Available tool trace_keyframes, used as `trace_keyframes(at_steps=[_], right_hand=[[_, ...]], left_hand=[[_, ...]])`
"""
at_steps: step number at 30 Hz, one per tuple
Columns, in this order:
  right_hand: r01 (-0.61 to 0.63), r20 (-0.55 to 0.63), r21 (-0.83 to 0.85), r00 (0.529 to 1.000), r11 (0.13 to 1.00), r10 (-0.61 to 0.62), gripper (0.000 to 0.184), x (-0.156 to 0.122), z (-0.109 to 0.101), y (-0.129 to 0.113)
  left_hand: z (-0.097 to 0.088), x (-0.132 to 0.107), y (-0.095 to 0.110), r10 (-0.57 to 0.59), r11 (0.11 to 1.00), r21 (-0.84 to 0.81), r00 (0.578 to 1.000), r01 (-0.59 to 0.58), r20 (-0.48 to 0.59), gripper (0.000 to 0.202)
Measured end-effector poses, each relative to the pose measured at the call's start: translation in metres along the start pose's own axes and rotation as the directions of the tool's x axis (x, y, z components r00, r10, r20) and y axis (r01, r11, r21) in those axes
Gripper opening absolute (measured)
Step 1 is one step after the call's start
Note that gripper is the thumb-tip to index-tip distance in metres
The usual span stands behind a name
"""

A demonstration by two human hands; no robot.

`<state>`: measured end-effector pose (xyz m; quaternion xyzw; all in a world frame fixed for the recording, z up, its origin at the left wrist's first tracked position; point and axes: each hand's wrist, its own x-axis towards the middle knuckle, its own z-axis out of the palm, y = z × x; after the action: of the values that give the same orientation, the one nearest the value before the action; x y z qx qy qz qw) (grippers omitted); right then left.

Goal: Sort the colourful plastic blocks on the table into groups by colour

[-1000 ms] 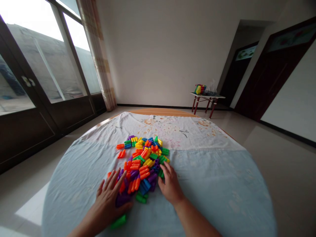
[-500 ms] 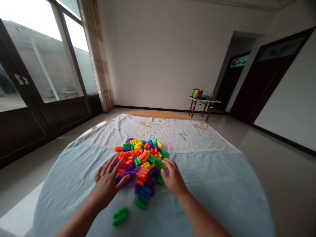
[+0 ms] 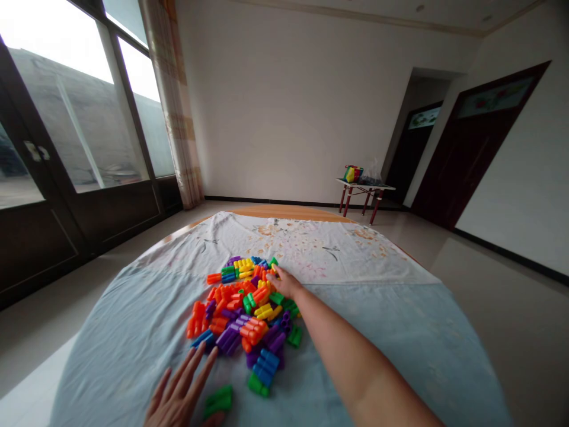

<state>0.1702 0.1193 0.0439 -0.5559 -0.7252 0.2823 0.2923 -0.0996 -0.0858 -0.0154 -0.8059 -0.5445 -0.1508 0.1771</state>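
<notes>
A heap of bullet-shaped plastic building blocks (image 3: 235, 293) in orange, yellow, purple, blue and green lies on the cloth in front of me. My right hand (image 3: 287, 283) reaches over the heap's far right side, thumb and fingers apart, fingertips at the yellow and orange blocks there; I see no block lifted in it. Low on the left, my left hand (image 3: 180, 385) is spread palm down just short of the heap. Beside its thumb lies a loose green block (image 3: 219, 400), partly covered. A blue block (image 3: 265, 366) and another green block (image 3: 258, 385) sit at the heap's near end.
A light blue and white floral cloth (image 3: 377, 338) covers most of the round table, whose wooden edge (image 3: 284, 211) shows at the back. Beyond stands a small side table (image 3: 367, 185) with a colourful bag (image 3: 353, 173) on it. Glass doors (image 3: 80, 118) are at left.
My right hand has moved forward from the heap's right side to its far end. My left hand has drawn back toward me, uncovering orange and blue blocks, and now rests near the loose green block.
</notes>
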Motion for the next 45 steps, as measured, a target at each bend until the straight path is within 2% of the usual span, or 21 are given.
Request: trace_keyframes(at_steps=[3,6,7,9,12,14,17,21,24,26,28,31,33,34,36,38,41,45], right_hand=[[0.092,0.092,0.063,0.991,0.994,-0.098,0.062,-0.01,0.001,-0.017],[0.173,0.0,0.108,0.985,0.979,-0.174,0.062,-0.03,-0.013,-0.018],[0.19,-0.042,0.094,0.981,0.977,-0.187,0.063,-0.039,-0.02,-0.013],[0.196,-0.052,0.021,0.98,0.98,-0.195,0.07,-0.059,-0.034,0.002],[0.141,0.056,-0.14,0.989,0.98,-0.135,0.104,-0.089,-0.046,0.028],[0.112,0.109,-0.211,0.99,0.971,-0.09,0.118,-0.104,-0.043,0.037],[0.092,0.173,-0.236,0.984,0.967,-0.051,0.124,-0.114,-0.026,0.03],[0.024,0.243,-0.177,0.97,0.984,0.02,0.133,-0.115,-0.001,-0.004],[0.032,0.274,-0.139,0.962,0.99,0.007,0.136,-0.117,0.003,-0.021],[0.088,0.209,-0.107,0.976,0.99,-0.064,0.131,-0.121,0.0,-0.021],[0.172,0.044,-0.092,0.985,0.981,-0.169,0.115,-0.126,-0.007,-0.009],[0.225,-0.239,-0.198,0.933,0.954,-0.269,0.078,-0.136,-0.019,0.023],[0.168,-0.323,-0.311,0.907,0.935,-0.27,0.064,-0.145,-0.028,0.049],[0.133,-0.331,-0.359,0.907,0.924,-0.26,0.06,-0.15,-0.032,0.062],[0.075,-0.313,-0.431,0.922,0.899,-0.227,0.057,-0.162,-0.039,0.084],[0.046,-0.28,-0.47,0.939,0.882,-0.199,0.053,-0.174,-0.045,0.101],[0.05,-0.251,-0.483,0.948,0.874,-0.193,0.047,-0.186,-0.05,0.113],[0.069,-0.284,-0.475,0.932,0.877,-0.226,0.043,-0.187,-0.049,0.114]], left_hand=[[0.001,0.01,-0.008,-0.102,0.994,-0.027,0.99,0.105,0.094,0.07],[-0.003,0.02,-0.008,-0.231,0.97,-0.04,0.963,0.239,0.135,0.066],[-0.005,0.023,-0.005,-0.249,0.966,-0.044,0.962,0.255,0.109,0.066],[-0.009,0.027,0.005,-0.22,0.974,-0.053,0.975,0.219,-0.02,0.069],[-0.014,0.033,0.03,-0.061,0.997,-0.05,0.975,0.052,-0.213,0.082],[-0.015,0.038,0.048,0.017,0.999,-0.043,0.971,-0.028,-0.24,0.087],[-0.01,0.045,0.065,0.042,0.998,-0.034,0.977,-0.05,-0.211,0.084],[-0.002,0.047,0.067,-0.056,0.998,-0.028,0.977,0.051,-0.205,0.081],[-0.009,0.047,0.067,-0.116,0.993,-0.043,0.965,0.109,-0.235,0.079],[-0.021,0.048,0.074,-0.11,0.993,-0.074,0.955,0.093,-0.276,0.078],[-0.034,0.051,0.088,-0.084,0.99,-0.131,0.95,0.046,-0.3,0.073],[-0.05,0.058,0.119,0.006,0.952,-0.292,0.962,-0.088,-0.271,0.053],[-0.055,0.065,0.141,0.087,0.883,-0.444,0.983,-0.15,-0.159,0.034],[-0.056,0.068,0.152,0.108,0.848,-0.513,0.991,-0.133,-0.08,0.026],[-0.054,0.075,0.168,0.132,0.802,-0.594,0.988,-0.057,0.084,0.024],[-0.049,0.078,0.178,0.132,0.794,-0.608,0.976,0.001,0.174,0.028],[-0.042,0.077,0.18,0.109,0.804,-0.594,0.975,0.028,0.193,0.031],[-0.037,0.071,0.175,0.066,0.805,-0.589,0.976,0.071,0.208,0.032]])
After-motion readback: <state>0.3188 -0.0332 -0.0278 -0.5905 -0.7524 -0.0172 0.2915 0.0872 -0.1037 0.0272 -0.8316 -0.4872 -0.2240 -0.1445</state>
